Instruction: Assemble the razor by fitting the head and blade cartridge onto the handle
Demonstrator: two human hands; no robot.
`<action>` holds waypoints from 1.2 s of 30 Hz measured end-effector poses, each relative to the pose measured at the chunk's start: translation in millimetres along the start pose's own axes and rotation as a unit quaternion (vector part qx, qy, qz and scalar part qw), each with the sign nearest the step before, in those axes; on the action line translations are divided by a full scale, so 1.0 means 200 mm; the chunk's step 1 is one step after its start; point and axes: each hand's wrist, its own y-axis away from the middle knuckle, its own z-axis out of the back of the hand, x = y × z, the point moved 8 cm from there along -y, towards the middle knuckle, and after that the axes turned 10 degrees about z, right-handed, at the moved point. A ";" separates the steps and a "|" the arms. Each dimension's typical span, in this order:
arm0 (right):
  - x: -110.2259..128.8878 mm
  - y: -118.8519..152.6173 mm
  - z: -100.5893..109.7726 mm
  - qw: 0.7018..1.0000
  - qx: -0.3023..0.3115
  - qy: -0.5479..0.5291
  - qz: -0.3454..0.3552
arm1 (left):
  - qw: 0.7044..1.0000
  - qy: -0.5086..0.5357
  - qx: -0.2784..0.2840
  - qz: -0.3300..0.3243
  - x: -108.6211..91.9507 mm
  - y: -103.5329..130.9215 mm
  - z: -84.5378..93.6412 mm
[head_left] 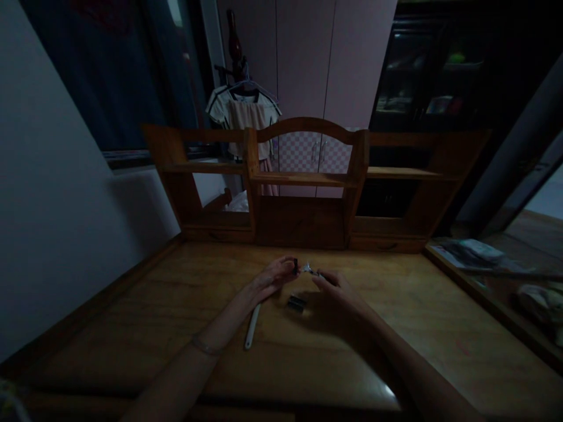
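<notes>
Over the middle of the wooden desk, my left hand [276,276] pinches a small black piece [295,266] at its fingertips. Facing it from the right, my right hand [333,285] is closed round the handle of a thin tool whose bright, shiny head [307,267] points at the black piece. Whether the two touch is too small to tell. A small dark block [296,303] lies on the desk below and between the hands. Beside my left wrist lies a pale flat strip [252,328] with a hole at its near end, its far end hidden under the hand.
A wooden shelf unit [303,179] stands along the back of the desk [176,305]. Printed papers [475,253] lie past the desk's right edge, with a crumpled cloth [539,300] nearer. A wall [65,193] borders the left side.
</notes>
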 end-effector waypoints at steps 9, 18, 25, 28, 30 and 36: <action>0.01 0.00 -0.02 0.999 0.033 0.031 0.003 | 0.998 -0.036 0.037 0.035 0.03 0.02 -0.03; -0.03 -0.01 -0.04 0.998 0.029 0.055 -0.010 | 0.998 -0.063 0.013 0.025 0.03 0.03 -0.05; -0.03 -0.01 -0.04 0.998 0.022 0.056 -0.010 | 0.996 -0.073 0.026 0.033 0.04 0.03 -0.06; -0.03 -0.01 -0.04 0.998 0.020 0.051 -0.015 | 0.996 -0.080 0.029 0.033 0.04 0.03 -0.06; -0.03 -0.01 -0.04 0.998 0.016 0.052 -0.014 | 0.996 -0.082 0.030 0.031 0.04 0.03 -0.06; -0.07 -0.01 -0.05 0.998 0.028 0.042 -0.027 | 0.996 -0.085 0.032 0.026 0.04 0.02 -0.05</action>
